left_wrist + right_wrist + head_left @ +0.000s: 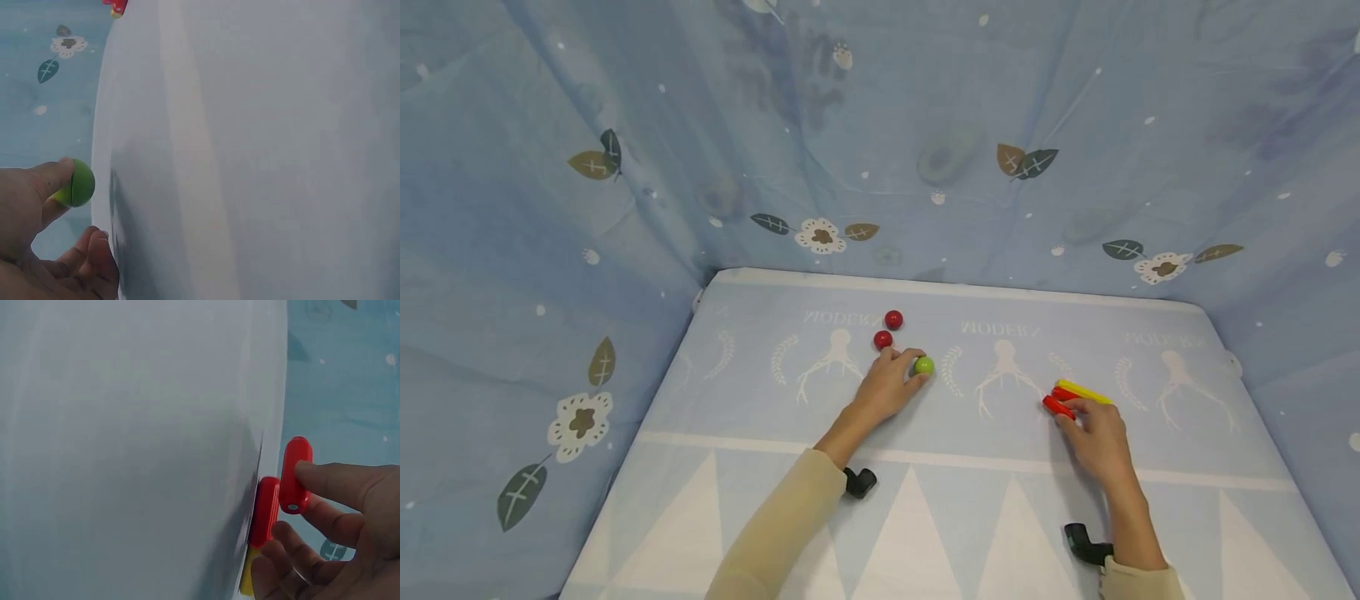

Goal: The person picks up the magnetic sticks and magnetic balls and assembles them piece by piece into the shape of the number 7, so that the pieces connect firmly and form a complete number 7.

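A green ball with a seam round its middle is pinched between the thumb and forefinger of my left hand. In the left wrist view the green ball appears off the table, the other fingers curled below it. My right hand pinches a short red round-ended stick between thumb and finger. Beside it on the table lie a second red stick and a yellow stick, partly hidden by the right hand. Two red balls rest on the table just beyond the left hand.
A pale blue patterned cloth covers the table, with blue floral curtains round it. A black curved piece shows by the left wrist, and another black piece by the right wrist.
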The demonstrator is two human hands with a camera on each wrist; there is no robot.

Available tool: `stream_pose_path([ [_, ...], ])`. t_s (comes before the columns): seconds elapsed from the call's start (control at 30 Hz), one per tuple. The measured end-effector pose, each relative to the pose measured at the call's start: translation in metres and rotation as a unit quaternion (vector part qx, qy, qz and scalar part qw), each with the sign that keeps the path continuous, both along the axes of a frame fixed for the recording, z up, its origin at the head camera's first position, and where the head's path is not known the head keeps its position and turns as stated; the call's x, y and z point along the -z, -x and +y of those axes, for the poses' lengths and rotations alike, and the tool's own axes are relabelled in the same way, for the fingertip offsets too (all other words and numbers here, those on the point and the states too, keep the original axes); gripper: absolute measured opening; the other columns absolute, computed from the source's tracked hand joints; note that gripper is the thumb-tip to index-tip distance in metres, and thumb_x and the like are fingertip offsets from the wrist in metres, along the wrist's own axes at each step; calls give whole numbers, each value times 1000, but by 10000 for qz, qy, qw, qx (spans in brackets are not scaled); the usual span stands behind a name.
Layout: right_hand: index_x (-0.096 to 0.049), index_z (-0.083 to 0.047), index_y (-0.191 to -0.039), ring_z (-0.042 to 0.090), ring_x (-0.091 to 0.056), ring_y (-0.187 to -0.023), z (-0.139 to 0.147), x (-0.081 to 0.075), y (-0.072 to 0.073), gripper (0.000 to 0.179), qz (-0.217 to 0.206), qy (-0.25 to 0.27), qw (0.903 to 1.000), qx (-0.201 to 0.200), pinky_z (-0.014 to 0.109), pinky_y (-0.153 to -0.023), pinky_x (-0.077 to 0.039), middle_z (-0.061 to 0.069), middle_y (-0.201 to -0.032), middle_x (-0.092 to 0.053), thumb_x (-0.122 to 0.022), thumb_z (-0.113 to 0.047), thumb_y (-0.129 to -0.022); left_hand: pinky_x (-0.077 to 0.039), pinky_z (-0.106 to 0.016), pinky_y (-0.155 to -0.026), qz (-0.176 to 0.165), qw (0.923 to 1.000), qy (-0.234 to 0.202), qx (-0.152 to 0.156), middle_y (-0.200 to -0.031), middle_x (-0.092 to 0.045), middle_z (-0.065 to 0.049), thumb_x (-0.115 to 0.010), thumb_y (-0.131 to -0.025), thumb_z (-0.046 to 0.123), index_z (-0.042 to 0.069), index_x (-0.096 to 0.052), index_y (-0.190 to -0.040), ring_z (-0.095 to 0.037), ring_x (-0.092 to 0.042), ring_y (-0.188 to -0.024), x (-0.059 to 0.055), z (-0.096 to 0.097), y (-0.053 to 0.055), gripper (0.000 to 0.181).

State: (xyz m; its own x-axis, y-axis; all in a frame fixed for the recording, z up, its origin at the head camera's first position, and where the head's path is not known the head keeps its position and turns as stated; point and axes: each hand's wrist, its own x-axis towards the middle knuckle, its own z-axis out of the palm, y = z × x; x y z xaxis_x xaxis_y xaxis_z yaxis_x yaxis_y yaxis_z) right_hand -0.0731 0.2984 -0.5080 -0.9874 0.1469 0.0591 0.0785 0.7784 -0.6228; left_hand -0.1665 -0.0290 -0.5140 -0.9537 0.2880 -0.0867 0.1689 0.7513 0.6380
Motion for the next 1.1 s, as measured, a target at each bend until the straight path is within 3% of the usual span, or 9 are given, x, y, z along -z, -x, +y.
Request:
stream_pose_path([
  [0.3, -66, 5, -115, 39, -48, -103, -28, -6, 9, 24, -79, 202, 9987, -471, 57, -88, -43, 28, -118, -57, -69, -7, -94, -48, -42, -80, 275, 9995, 106, -78, -119, -51, -10, -66, -97, 39, 25, -60, -136, -24, -53, -101, -10, -25, -21, 42],
  [0.73, -69, -5, -113, 31, -51, -99, -69, -6, 22, 21, -6, 471, 9930, -1082, 49, -85, -47, 18, -112, -61, -72, -10, -93, -46, -37, -73, 462, 9989, 74, -31, -113, -52, -9, -69, -96, 36, 22, -62, -134, -21, -53, -95, -9, -59, -56, 41],
  [0.9, -70, -6, -112, 29, -51, -98, -82, -4, 28, 21, 37, 507, 9906, -1273, 47, -85, -47, 15, -110, -62, -74, -10, -92, -46, -36, -73, 363, 9992, -32, -134, -112, -52, -7, -70, -95, 36, 21, -62, -135, -20, -52, -92, -8, -68, -61, 43],
  [1.1, -71, -8, -110, 26, -50, -93, -96, 1, 34, 20, 47, 519, 9875, -1487, 42, -81, -46, 11, -106, -62, -75, -9, -90, -45, -36, -74, 185, 9997, -117, -131, -113, -52, -7, -70, -96, 33, 21, -60, -136, -19, -51, -91, -6, -75, -61, 44],
])
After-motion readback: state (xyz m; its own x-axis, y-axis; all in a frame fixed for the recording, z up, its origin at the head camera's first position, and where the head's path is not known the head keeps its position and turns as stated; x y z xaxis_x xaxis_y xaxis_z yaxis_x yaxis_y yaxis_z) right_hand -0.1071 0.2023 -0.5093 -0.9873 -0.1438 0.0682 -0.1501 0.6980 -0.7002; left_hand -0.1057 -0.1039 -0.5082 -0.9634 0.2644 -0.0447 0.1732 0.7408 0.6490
